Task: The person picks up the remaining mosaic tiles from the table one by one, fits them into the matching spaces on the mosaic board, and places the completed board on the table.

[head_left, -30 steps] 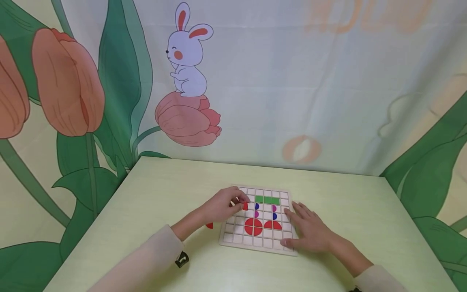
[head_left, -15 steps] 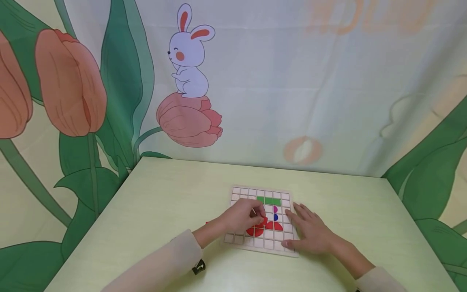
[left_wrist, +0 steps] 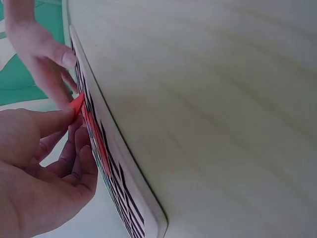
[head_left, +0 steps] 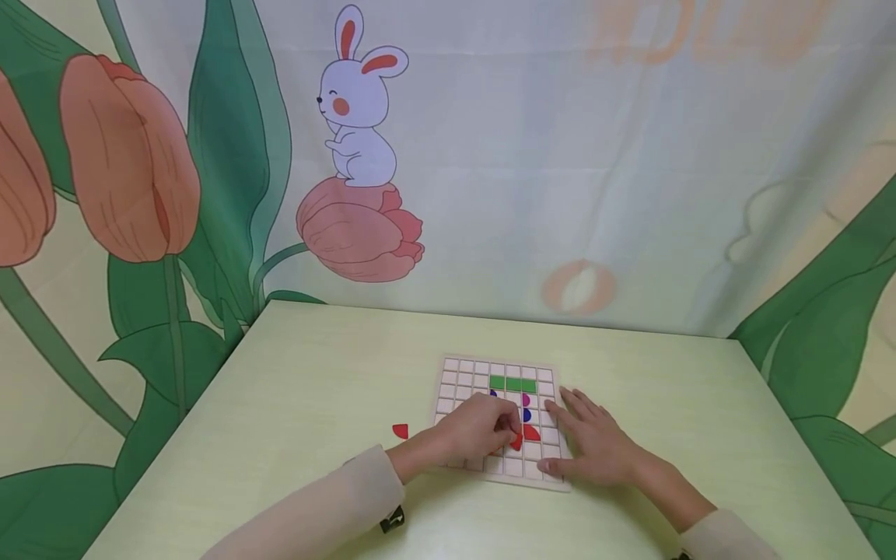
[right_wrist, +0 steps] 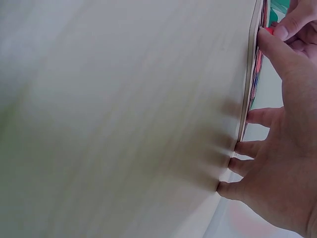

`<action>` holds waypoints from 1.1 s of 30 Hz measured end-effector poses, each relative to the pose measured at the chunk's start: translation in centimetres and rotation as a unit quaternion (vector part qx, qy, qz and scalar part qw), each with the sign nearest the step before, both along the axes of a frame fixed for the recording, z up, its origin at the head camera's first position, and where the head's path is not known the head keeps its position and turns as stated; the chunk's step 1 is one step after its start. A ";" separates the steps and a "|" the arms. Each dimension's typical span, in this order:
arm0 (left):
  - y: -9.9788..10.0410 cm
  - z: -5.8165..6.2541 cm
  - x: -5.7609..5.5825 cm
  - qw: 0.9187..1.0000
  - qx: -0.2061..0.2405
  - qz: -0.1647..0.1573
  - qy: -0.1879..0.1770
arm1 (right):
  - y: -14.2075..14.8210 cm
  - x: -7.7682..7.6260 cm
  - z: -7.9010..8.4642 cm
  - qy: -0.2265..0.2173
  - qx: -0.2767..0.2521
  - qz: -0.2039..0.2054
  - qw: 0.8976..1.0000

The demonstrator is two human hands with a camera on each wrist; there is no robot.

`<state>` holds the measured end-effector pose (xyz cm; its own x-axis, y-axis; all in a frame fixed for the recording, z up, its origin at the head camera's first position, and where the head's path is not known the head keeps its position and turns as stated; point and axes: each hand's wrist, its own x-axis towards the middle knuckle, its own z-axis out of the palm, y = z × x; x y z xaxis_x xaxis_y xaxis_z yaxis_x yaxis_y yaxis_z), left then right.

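My left hand pinches a red quarter-circle tile between thumb and fingertips, close over the gridded wooden board. Under the hand, part of the board's pattern is hidden. My right hand lies spread along the board's right side, thumb and a finger on its edge, other fingertips down on the table. On the board show a row of green squares, a magenta half-circle, a blue half-circle and a red quarter piece.
A loose red quarter-circle lies on the pale table, left of the board near my left wrist. Behind the table hangs a printed curtain with a rabbit and tulips.
My left hand has carried the red tile from the board's upper left across to its lower middle, uncovering the loose red piece on the table. The right hand has stayed in place.
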<state>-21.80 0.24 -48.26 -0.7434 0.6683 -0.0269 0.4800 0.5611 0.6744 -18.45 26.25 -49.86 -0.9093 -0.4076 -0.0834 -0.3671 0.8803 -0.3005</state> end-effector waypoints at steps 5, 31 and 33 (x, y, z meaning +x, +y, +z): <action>0.3 -0.1 0.3 0.999 -0.039 -0.002 0.019 | -0.1 0.0 0.2 0.002 0.000 0.000 1.000; -0.2 -0.1 0.0 0.988 -0.095 -0.077 0.093 | -0.3 -0.1 0.2 -0.013 0.003 -0.008 1.000; -0.2 -0.1 0.0 0.988 -0.096 -0.075 0.094 | -0.3 -0.1 0.1 -0.012 0.003 -0.006 1.000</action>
<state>-21.79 0.05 -48.34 -0.6400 0.7676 -0.0349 0.6746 0.5831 0.4526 -18.55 25.93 -49.71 -0.9122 -0.3954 -0.1075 -0.3485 0.8866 -0.3040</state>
